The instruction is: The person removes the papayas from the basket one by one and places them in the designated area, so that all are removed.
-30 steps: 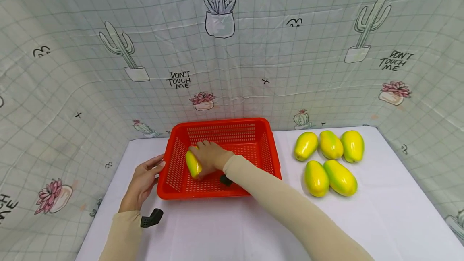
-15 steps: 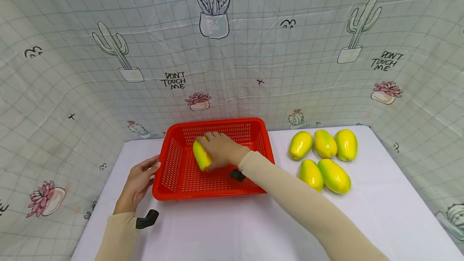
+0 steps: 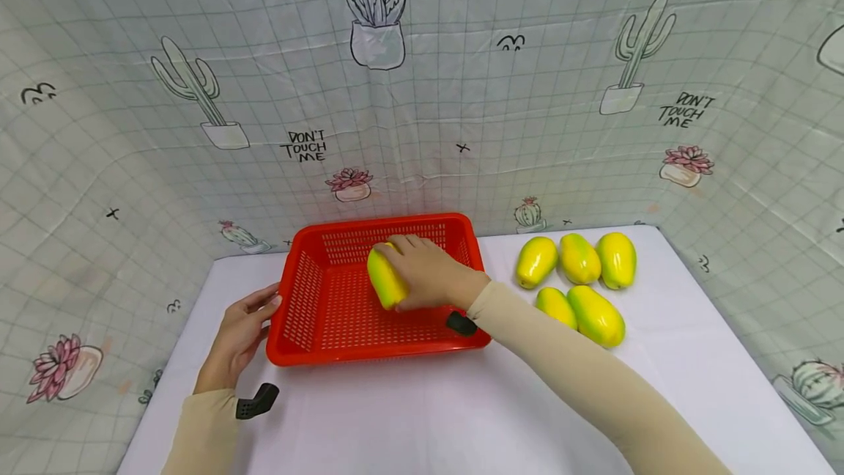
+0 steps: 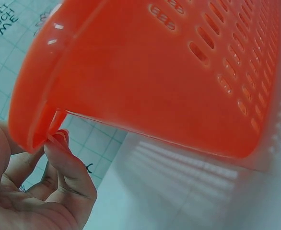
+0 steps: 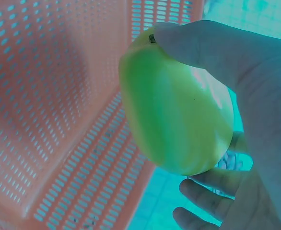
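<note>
A yellow-green mango (image 3: 385, 281) is gripped in my right hand (image 3: 431, 273), over the inside of a red plastic basket (image 3: 376, 355). In the right wrist view, the thumb lies near the stem end of the mango (image 5: 174, 110) and the fingers curl around its far side, partly hidden. The basket's slotted floor and walls show behind it. At the basket's left end, my left hand (image 3: 236, 332) holds the rim. Seen from the left wrist, thumb and fingers of that hand (image 4: 59, 187) pinch the lip of the basket (image 4: 131, 72).
Several more mangoes (image 3: 580, 259) lie in two loose rows on the white tablecloth (image 3: 422, 416), right of the basket. Behind the basket rises a grid-patterned cloth backdrop (image 3: 428, 94) with cactus drawings. A black wrist device (image 3: 258, 402) juts from the left sleeve.
My right hand has carried the mango rightward and up from the basket's left side toward its middle. The left hand keeps its hold on the rim. The head view has turned slightly right.
</note>
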A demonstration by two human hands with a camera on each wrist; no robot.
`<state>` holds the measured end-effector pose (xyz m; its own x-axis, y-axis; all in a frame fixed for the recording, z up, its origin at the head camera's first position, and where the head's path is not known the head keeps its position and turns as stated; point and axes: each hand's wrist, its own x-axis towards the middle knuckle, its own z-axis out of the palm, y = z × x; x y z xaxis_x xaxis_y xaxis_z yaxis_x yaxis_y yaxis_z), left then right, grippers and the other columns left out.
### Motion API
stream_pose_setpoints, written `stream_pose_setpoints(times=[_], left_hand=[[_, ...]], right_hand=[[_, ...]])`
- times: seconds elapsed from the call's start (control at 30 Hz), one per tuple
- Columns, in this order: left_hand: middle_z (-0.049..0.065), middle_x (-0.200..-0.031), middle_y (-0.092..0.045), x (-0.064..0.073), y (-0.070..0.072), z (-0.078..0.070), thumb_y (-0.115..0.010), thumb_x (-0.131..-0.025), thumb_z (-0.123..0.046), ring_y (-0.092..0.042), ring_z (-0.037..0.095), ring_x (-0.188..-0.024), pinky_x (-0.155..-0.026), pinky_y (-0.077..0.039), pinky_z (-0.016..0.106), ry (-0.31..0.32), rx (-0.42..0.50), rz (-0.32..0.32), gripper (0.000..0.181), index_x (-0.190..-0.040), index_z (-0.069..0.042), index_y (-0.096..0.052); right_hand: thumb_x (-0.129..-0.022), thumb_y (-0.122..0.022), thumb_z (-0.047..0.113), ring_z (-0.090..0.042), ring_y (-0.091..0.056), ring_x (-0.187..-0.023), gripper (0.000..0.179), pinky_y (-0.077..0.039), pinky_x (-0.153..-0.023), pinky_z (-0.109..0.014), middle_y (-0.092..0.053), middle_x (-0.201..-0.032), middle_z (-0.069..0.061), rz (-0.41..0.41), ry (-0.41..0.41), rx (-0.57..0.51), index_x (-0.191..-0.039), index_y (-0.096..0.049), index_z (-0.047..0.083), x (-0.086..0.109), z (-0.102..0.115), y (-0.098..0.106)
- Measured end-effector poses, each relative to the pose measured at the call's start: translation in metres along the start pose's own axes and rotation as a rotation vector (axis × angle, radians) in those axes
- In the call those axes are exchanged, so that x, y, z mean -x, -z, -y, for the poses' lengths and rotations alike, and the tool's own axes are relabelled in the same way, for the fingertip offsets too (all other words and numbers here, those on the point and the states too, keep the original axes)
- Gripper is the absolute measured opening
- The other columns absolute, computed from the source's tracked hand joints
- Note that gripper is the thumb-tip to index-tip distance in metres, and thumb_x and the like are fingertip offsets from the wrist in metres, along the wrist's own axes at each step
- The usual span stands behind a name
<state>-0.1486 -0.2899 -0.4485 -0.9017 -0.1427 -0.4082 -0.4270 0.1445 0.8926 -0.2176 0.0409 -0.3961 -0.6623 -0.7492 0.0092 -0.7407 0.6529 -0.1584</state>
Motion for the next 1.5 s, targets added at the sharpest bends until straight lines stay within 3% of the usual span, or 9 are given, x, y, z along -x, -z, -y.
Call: stream_pose_setpoints(times=[0.53,0.97,1.2,1.5], left_hand=[[0.021,-0.162,-0.038,0.004,0.002,0.0,-0.056,-0.111,-0.023,-0.061,-0.002,-0.099,-0.085,-0.056,0.017,-0.035,0.018,0.014,0.062,-0.165,-0.003,-0.032],[0.02,-0.164,-0.038,0.003,0.001,0.0,-0.055,-0.111,-0.024,-0.06,0.0,-0.1,-0.085,-0.055,0.016,-0.014,0.028,0.003,0.062,-0.166,-0.006,-0.033],[0.021,-0.164,-0.038,0.003,0.0,-0.001,-0.056,-0.111,-0.024,-0.06,0.0,-0.1,-0.085,-0.055,0.016,-0.016,0.034,0.003,0.062,-0.166,-0.005,-0.033],[0.02,-0.166,-0.035,0.002,-0.001,-0.002,-0.054,-0.111,-0.024,-0.059,0.001,-0.103,-0.085,-0.055,0.015,-0.015,0.03,0.009,0.062,-0.166,-0.006,-0.031]], right_hand=[[-0.075,-0.096,0.036,-0.041,-0.052,-0.133,0.107,-0.046,-0.112,-0.056,-0.048,-0.152,-0.021,-0.18,-0.072,-0.116,-0.158,-0.039,-0.001,0.065,-0.044,0.015],[-0.075,-0.096,0.029,-0.045,-0.047,-0.141,0.105,-0.042,-0.115,-0.061,-0.044,-0.158,-0.024,-0.247,-0.186,-0.171,-0.157,-0.039,-0.002,0.12,-0.072,0.022],[-0.076,-0.095,0.026,-0.045,-0.042,-0.144,0.106,-0.04,-0.115,-0.065,-0.038,-0.162,-0.023,-0.252,-0.28,-0.196,-0.159,-0.035,0.0,0.147,-0.084,0.024],[-0.076,-0.095,0.021,-0.048,-0.039,-0.145,0.105,-0.034,-0.117,-0.067,-0.038,-0.161,-0.027,-0.27,-0.336,-0.219,-0.159,-0.035,-0.003,0.179,-0.098,0.022]])
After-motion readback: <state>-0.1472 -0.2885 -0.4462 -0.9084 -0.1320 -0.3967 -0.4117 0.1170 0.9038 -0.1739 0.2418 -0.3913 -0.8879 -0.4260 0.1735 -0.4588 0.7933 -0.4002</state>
